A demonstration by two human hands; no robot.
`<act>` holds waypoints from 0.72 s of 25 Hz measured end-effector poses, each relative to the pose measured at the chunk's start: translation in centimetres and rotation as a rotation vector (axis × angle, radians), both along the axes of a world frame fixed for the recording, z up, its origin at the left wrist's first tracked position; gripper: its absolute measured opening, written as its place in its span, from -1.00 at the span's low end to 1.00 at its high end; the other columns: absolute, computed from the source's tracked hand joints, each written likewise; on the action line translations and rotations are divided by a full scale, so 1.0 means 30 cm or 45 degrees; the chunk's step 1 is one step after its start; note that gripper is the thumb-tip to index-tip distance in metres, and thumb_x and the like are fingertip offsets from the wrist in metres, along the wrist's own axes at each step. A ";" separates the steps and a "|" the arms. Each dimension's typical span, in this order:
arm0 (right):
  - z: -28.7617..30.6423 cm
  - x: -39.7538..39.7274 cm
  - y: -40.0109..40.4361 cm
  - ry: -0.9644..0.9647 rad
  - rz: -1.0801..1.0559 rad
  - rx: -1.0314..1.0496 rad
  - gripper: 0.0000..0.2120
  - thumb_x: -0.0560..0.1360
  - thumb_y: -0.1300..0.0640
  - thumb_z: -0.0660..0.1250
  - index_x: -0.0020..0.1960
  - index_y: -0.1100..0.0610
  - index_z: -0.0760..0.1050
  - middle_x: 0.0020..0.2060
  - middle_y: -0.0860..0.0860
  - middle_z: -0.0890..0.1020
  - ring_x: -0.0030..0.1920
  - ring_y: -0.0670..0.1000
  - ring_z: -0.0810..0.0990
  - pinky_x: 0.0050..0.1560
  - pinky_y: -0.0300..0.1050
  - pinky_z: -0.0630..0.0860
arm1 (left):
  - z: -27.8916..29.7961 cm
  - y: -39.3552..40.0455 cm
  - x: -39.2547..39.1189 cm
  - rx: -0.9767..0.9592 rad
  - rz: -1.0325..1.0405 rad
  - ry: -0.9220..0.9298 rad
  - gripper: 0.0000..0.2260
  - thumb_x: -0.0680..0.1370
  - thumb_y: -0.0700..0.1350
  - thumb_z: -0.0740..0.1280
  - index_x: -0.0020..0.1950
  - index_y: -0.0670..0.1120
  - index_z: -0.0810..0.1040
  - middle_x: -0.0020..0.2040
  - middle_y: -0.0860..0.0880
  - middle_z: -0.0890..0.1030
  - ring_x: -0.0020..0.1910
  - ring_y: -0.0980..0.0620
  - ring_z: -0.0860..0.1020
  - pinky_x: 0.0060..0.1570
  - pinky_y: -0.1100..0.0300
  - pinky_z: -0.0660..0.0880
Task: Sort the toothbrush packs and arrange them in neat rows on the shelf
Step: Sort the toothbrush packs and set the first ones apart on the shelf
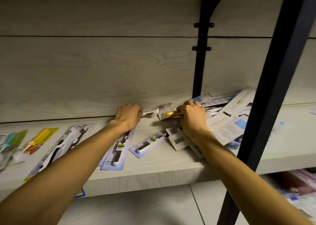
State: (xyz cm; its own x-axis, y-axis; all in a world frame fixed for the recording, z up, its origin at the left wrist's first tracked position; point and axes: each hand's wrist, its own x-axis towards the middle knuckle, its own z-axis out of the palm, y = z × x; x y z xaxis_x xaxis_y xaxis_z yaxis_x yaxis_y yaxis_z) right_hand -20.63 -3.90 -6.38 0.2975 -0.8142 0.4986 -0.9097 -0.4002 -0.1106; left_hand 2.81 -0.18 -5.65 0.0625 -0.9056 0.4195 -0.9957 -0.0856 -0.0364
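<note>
Toothbrush packs lie on a pale wooden shelf (153, 171). My left hand (129, 116) reaches to the back of the shelf and grips a clear pack (154, 111) by its end. My right hand (192, 118) holds a pack with a yellow brush (171, 113) at the edge of a jumbled heap of white and blue packs (229, 118). Two blue-backed packs with dark brushes (118, 149) (148, 143) lie flat between my forearms. Further left lie a white pack (58, 144), a yellow pack (40, 139) and a teal pack (10, 141).
A black metal upright (266, 105) crosses in front of the heap on the right, and a black bracket (201, 57) runs up the back panel. A barcode card (179, 141) lies by my right wrist. More packs sit on the lower shelf (297, 187).
</note>
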 end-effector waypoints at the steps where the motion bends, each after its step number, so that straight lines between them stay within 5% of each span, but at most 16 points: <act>1: 0.005 0.002 0.009 -0.018 0.041 -0.048 -0.62 0.49 0.15 0.39 0.30 0.00 0.57 0.22 0.04 0.55 0.24 0.17 0.43 0.17 0.04 0.39 | 0.014 -0.002 0.007 -0.039 -0.004 0.017 -0.74 0.68 0.00 0.17 0.19 -0.02 0.62 0.15 -0.15 0.67 0.14 -0.23 0.60 0.04 0.03 0.50; 5: 0.030 0.023 0.061 -0.251 0.340 -0.519 -0.70 0.46 0.26 0.39 0.15 0.04 0.65 0.05 0.00 0.64 0.05 0.13 0.56 -0.10 -0.02 0.52 | 0.086 0.008 0.035 -0.198 0.011 0.195 -0.73 0.66 0.05 0.20 0.04 -0.06 0.63 0.00 -0.22 0.68 0.01 -0.29 0.62 -0.15 0.01 0.47; 8: 0.035 0.043 0.079 -0.332 0.637 -0.834 -0.80 0.46 0.28 0.42 0.05 0.10 0.69 0.06 0.02 0.68 0.07 0.13 0.62 0.01 0.00 0.55 | 0.142 0.044 0.051 -0.279 0.047 0.484 -0.71 0.62 0.07 0.25 -0.18 -0.08 0.54 -0.22 -0.16 0.64 -0.15 -0.25 0.59 -0.25 0.04 0.41; 11: 0.037 0.048 0.092 -0.285 0.763 -0.919 -0.81 0.49 0.29 0.42 0.05 0.10 0.69 0.14 0.04 0.67 0.18 0.16 0.61 0.16 0.04 0.52 | 0.183 0.096 0.053 -0.365 0.002 0.868 -0.72 0.60 0.00 0.33 -0.28 -0.09 0.54 -0.41 -0.03 0.51 -0.32 -0.05 0.46 -0.31 0.11 0.30; 15: 0.025 0.037 0.121 -0.181 0.859 -0.962 -0.81 0.55 0.23 0.38 0.11 0.06 0.67 0.18 0.00 0.66 0.25 0.11 0.59 0.15 0.00 0.49 | 0.204 0.198 -0.001 -0.410 -0.191 1.498 -0.77 0.63 -0.19 0.33 -0.23 -0.17 0.56 -0.37 -0.06 0.53 -0.38 0.09 0.42 -0.32 0.20 0.32; 18: 0.009 0.032 0.150 -0.169 0.931 -0.893 -0.78 0.55 0.21 0.39 0.17 0.05 0.64 0.19 -0.01 0.64 0.23 0.10 0.59 0.06 0.02 0.54 | 0.174 0.292 -0.022 -0.412 -0.174 1.730 -0.81 0.62 -0.19 0.34 -0.19 -0.13 0.60 -0.35 -0.03 0.57 -0.44 0.14 0.48 -0.38 0.26 0.39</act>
